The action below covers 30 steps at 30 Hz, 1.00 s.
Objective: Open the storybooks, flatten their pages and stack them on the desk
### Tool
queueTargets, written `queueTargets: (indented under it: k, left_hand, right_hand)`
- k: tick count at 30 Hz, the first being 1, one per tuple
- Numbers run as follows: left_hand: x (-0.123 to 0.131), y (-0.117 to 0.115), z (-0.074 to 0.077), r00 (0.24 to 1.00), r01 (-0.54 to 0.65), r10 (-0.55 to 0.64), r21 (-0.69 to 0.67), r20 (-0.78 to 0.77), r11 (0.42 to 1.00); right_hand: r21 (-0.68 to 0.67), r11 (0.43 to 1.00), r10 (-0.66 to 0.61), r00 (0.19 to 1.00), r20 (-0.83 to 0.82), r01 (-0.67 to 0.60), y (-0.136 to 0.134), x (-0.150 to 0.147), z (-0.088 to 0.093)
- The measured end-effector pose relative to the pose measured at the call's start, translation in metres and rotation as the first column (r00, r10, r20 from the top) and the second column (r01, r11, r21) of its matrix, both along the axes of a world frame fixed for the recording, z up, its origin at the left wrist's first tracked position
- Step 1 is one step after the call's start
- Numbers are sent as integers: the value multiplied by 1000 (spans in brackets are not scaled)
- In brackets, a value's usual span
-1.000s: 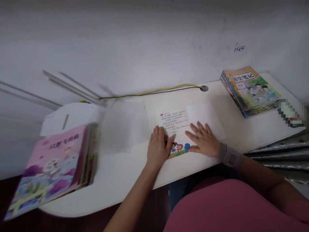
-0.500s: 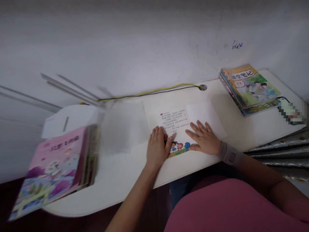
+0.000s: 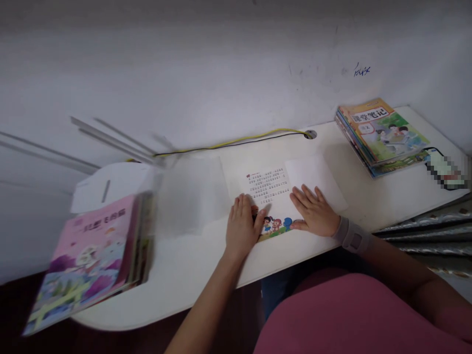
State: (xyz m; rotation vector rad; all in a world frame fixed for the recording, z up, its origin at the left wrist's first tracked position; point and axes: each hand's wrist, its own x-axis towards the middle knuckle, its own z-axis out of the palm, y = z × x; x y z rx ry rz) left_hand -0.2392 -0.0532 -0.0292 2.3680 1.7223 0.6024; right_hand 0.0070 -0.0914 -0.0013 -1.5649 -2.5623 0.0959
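A printed page [image 3: 266, 184] with lines of text and cartoon figures lies on the white table between my hands. Flat on its lower left part rests my left hand [image 3: 243, 225], fingers together and stretched out, thumb apart. My right hand [image 3: 317, 212] presses flat with spread fingers where the page meets a blank white flap [image 3: 313, 172] on its right. Neither hand grips anything. Left of the page spreads a pale, see-through sheet [image 3: 191, 196]. My hands cover the page's lower corners.
At the left end, a stack of books [image 3: 84, 260] with a pink cover overhangs the table edge [image 3: 121, 324]. More books [image 3: 383, 132] are piled back right beside a phone [image 3: 444, 169]. Yellow and black cables [image 3: 236, 141] run along the wall into a round hole [image 3: 310, 134].
My right hand has slid slightly to the right across the page, its fingers now a little closer together. The left hand keeps its place on the page. The view has shifted a little.
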Motion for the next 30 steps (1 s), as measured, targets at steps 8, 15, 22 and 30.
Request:
queueTargets:
  k: [8,15,22,30]
  left_hand:
    - [1,0,1,1000,-7,7,-27,-21,1000]
    - [0,1,-1,1000,-3,3,-11,-31,1000]
    - [0,1,-2,999,-10,10,-3,-39,1000]
    - [2,1,2,999,-9,8,-22,-51,1000]
  right_hand:
    - [11,999,-35,999,-8,35,-1,3,-3]
    - [11,999,-30,1000,9,30,-1,4,-4]
    - [11,999,-32,999,22,32,-1,6,-4]
    - [26,999,-30,999,10,30,-1,10,-6]
